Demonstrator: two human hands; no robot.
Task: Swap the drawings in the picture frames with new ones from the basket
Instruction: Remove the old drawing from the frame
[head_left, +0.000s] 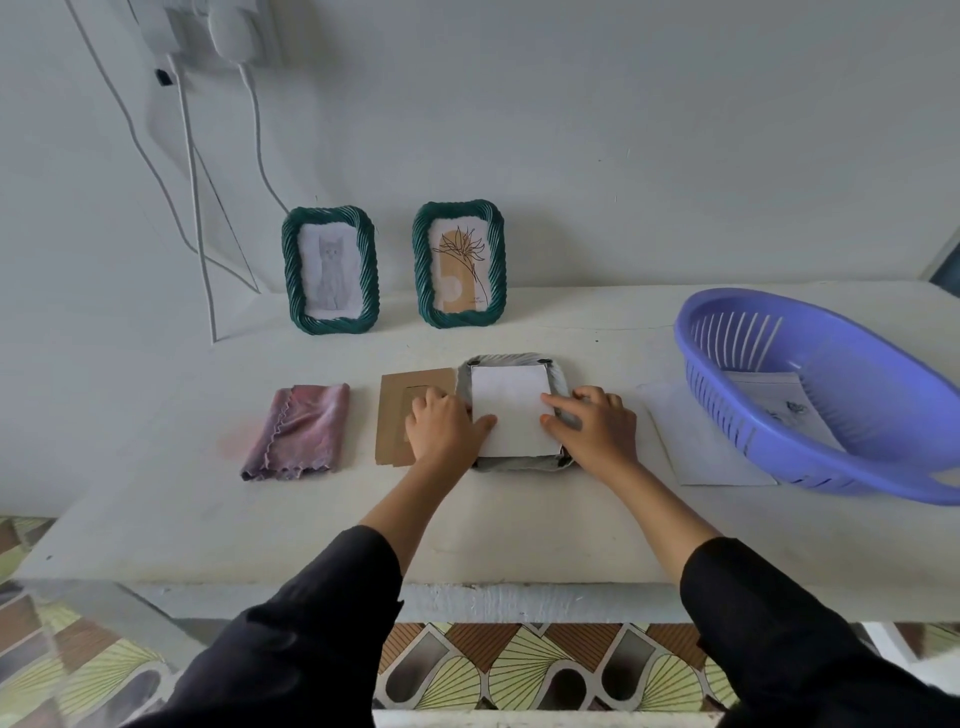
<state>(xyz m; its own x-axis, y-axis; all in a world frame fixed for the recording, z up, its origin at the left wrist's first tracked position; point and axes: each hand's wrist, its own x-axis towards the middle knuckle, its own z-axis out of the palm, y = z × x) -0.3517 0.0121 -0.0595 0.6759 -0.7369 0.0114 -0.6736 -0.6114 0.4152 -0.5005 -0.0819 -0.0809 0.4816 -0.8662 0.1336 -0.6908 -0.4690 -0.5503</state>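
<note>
A third picture frame lies face down in the middle of the white table, with a white sheet resting blank side up in its back opening. My left hand presses the sheet's left edge with its fingers spread. My right hand presses the right edge, fingers flat on the paper and frame. The frame's brown cardboard backing lies just left, partly under my left hand. Two green rope-rimmed frames stand at the wall: one with a cat drawing, one with a flower drawing. A purple basket at the right holds drawings.
A folded pink cloth lies left of the backing. A loose white sheet sticks out from under the basket. White cables hang down the wall at the back left. The table's front edge is near my sleeves.
</note>
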